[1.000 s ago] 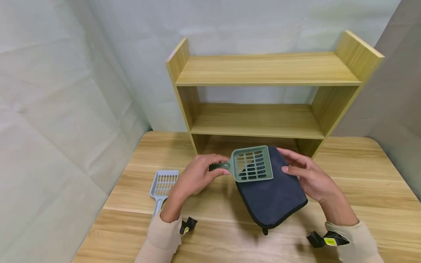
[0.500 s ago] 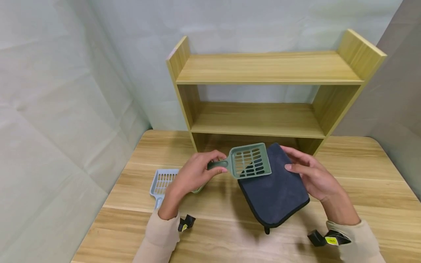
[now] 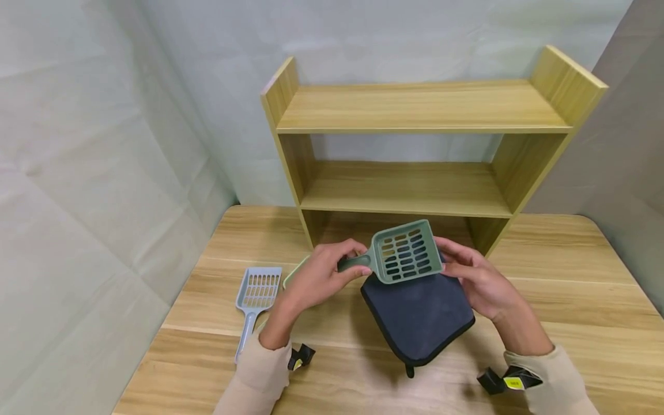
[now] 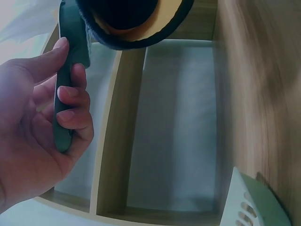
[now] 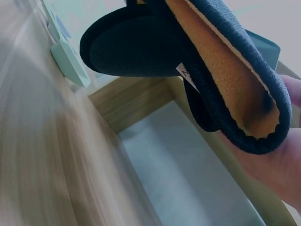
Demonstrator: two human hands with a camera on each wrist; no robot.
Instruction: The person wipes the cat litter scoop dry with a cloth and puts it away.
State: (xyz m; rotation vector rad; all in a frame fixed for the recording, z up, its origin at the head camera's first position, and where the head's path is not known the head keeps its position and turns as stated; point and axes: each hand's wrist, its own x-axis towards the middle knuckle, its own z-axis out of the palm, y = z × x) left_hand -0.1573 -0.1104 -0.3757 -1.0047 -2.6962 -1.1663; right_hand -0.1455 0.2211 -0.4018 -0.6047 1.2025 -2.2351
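Note:
My left hand grips the handle of a dark green litter scoop; its curled fingers show in the left wrist view. The slotted head lies over the upper part of a folded dark blue towel with black edging and a corner loop. My right hand holds the towel's right side between thumb and fingers, its thumb close to the scoop's right edge. The right wrist view shows the towel's orange fuzzy inner side and a small white tag. Whether towel and scoop touch is unclear.
On the table, left of my left hand, lies a grey-blue litter scoop. A pale green scoop is mostly hidden by that hand in the head view. Behind stands a wooden shelf.
The green scoop first shifts slightly left, then moves right and up across the towel toward my right hand. The towel and right hand move a little left.

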